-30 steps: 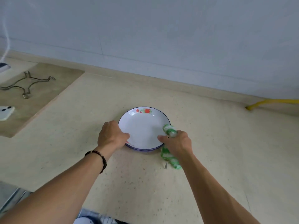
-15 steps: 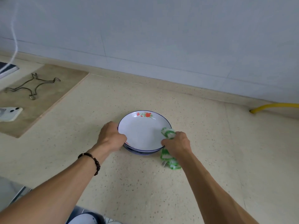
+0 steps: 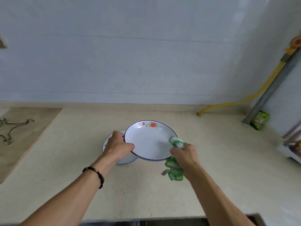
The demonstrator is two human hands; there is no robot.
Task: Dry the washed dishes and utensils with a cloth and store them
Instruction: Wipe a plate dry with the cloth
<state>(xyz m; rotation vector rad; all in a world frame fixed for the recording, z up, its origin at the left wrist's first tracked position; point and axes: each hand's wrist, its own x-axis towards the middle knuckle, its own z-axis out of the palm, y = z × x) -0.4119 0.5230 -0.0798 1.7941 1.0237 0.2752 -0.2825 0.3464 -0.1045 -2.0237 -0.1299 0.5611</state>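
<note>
A white plate (image 3: pixel 149 141) with a blue rim and a red flower print is lifted off the counter and tilted toward me. My left hand (image 3: pixel 118 146) grips its left rim, thumb on the inside. My right hand (image 3: pixel 184 154) holds a green and white cloth (image 3: pixel 175 170) and grips the plate's right rim; the cloth's upper end lies on the plate's inner face. Under the left side a second white plate (image 3: pixel 123 158) rests on the counter, mostly hidden by my left hand and the lifted plate.
The beige speckled counter (image 3: pixel 65 176) runs to a pale wall. A wooden board (image 3: pixel 31 128) with a wire trivet (image 3: pixel 9 131) lies at the left. A yellow hose (image 3: pixel 236 101), a grey pipe (image 3: pixel 273 85), a green packet (image 3: pixel 259 119) and a white appliance (image 3: pixel 293 149) stand at the right.
Both hands lifted the top plate off the one beneath and shifted it right, uncovering the lower plate. The view tilted upward.
</note>
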